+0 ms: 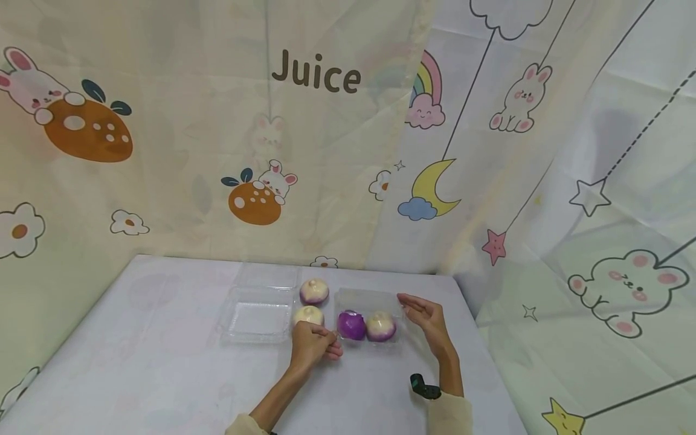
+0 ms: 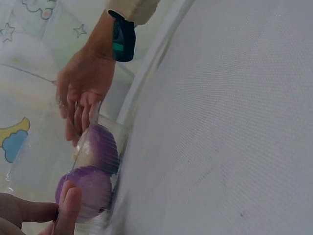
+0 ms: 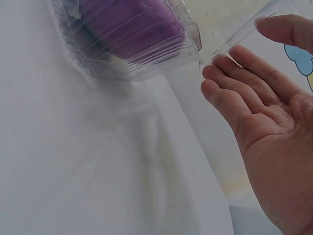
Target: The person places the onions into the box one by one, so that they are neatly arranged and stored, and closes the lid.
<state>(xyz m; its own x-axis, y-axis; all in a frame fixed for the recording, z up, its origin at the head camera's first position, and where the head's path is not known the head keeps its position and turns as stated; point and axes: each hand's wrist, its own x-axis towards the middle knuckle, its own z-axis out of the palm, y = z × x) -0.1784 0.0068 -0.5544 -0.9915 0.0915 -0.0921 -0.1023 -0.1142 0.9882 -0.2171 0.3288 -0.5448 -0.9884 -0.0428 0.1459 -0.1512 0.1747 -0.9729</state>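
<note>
A clear plastic clamshell box (image 1: 399,336) holds a purple bulb (image 1: 351,325) and a purple-and-cream bulb (image 1: 380,327), round like onions or turnips. Its clear lid (image 1: 370,297) is raised at the back. My left hand (image 1: 313,347) is at the box's front left corner, thumb and finger pinching the edge in the left wrist view. On the right, my right hand (image 1: 428,320) pinches the lid's edge, thumb on one side and fingertips on the other, as the right wrist view shows. Two more bulbs, a near one (image 1: 309,315) and a far one (image 1: 314,291), sit left of the box.
Farther left, a second clear clamshell box (image 1: 261,319) lies with its lid folded back. White cloth covers the table (image 1: 163,362). Printed curtains (image 1: 326,133) hang along the table's back and sides. A dark band with a small device (image 1: 425,386) is on the right wrist.
</note>
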